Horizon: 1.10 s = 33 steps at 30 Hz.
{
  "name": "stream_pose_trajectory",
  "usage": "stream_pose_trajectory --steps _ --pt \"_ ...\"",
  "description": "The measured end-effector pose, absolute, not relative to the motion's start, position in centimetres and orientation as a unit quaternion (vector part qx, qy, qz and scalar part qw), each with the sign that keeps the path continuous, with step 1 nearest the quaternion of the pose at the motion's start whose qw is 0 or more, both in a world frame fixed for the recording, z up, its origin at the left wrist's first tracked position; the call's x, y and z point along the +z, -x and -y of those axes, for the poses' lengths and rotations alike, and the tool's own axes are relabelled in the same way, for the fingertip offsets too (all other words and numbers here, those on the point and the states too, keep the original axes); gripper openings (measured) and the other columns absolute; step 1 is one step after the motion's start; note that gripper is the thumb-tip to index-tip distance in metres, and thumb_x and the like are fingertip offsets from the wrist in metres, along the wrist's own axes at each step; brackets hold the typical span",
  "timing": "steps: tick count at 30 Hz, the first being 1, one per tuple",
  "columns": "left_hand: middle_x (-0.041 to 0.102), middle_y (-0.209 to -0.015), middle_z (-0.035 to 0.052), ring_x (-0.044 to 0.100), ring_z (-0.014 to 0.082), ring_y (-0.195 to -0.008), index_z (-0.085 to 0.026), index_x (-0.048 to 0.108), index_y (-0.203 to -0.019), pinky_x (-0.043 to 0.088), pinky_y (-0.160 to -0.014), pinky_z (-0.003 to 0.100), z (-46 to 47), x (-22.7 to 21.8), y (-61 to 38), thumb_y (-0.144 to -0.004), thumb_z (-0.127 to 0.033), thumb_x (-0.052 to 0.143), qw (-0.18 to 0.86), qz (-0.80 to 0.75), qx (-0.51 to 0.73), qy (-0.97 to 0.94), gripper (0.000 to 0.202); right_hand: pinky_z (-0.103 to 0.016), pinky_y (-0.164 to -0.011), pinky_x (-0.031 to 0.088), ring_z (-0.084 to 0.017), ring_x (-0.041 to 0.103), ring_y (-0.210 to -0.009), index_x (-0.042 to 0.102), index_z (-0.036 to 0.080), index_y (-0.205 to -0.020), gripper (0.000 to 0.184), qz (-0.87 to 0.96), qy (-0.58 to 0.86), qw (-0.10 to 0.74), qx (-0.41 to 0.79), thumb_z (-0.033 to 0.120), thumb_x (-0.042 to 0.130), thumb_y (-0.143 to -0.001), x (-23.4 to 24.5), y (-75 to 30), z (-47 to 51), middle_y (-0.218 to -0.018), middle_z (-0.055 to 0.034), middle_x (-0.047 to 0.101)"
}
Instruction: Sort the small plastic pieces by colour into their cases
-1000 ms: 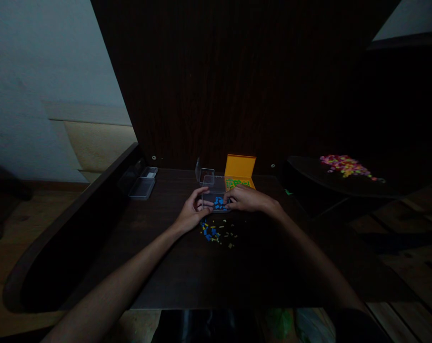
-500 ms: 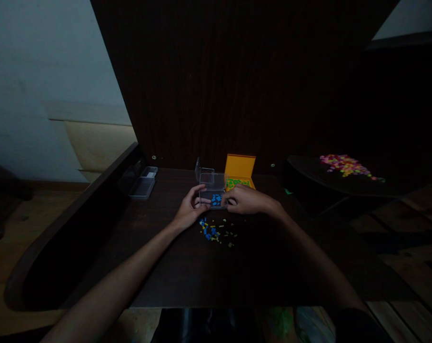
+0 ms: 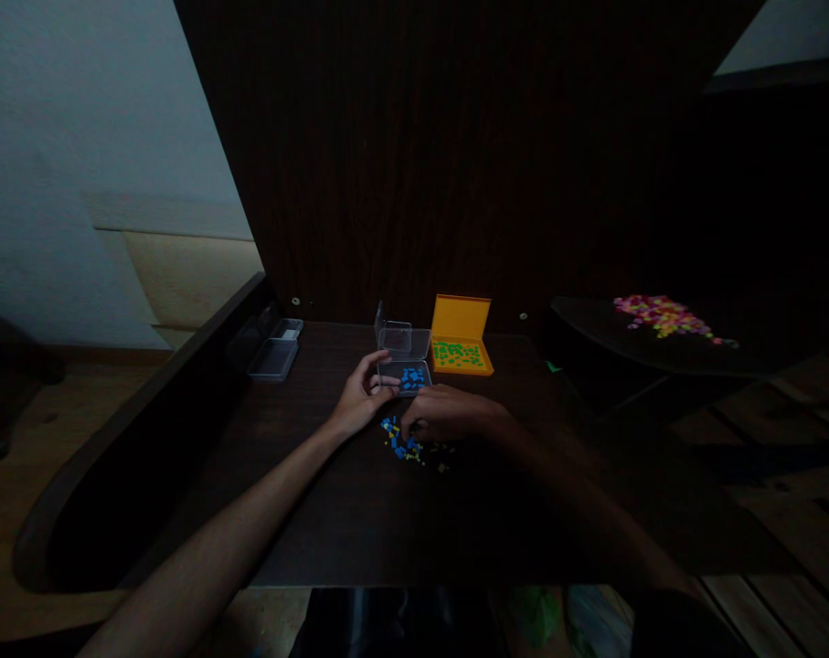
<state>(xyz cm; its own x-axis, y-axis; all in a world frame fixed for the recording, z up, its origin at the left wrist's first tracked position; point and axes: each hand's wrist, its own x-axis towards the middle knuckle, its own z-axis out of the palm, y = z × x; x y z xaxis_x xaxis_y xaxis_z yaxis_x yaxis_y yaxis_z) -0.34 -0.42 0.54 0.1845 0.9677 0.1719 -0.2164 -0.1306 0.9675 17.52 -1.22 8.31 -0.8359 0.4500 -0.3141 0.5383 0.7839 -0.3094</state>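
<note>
My left hand (image 3: 365, 393) grips the left side of a clear plastic box (image 3: 388, 367), its thumb and fingers around the wall. Blue pieces (image 3: 412, 377) lie inside that box, toward its right, and its clear lid lies open behind. Over a loose pile of small blue and yellow pieces (image 3: 401, 446) on the table, my right hand (image 3: 433, 416) is bent downward with its fingers curled. Its fingertips are at the pile's upper right edge, and I cannot make out whether anything is between them.
An open orange box (image 3: 462, 364) with green pieces stands right of the clear box. Another small clear box (image 3: 393, 336) stands behind, near the dark back panel (image 3: 400, 183). At left are more clear containers (image 3: 274, 358). Pink and yellow pieces (image 3: 667, 317) are heaped on the right-hand shelf.
My right hand has left the clear box and come down to the loose pile, uncovering the orange box. My left hand and the clear box have shifted slightly left.
</note>
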Motion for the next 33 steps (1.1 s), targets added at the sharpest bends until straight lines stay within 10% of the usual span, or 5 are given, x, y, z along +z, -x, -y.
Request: stream_pose_trajectory --steps 33 --pt "0.051 -0.13 0.0117 0.067 0.0145 -0.087 -0.021 0.051 -0.122 0.053 -0.074 0.026 0.47 0.7 0.4 -0.064 -0.018 0.074 0.548 -0.36 0.533 -0.535 0.062 -0.028 -0.069 0.037 -0.02 0.06 -0.088 0.07 0.02 -0.096 0.017 -0.946 -0.284 0.124 -0.094 0.023 0.06 -0.082 7.35 -17.49 1.89 -0.086 -0.0073 0.068"
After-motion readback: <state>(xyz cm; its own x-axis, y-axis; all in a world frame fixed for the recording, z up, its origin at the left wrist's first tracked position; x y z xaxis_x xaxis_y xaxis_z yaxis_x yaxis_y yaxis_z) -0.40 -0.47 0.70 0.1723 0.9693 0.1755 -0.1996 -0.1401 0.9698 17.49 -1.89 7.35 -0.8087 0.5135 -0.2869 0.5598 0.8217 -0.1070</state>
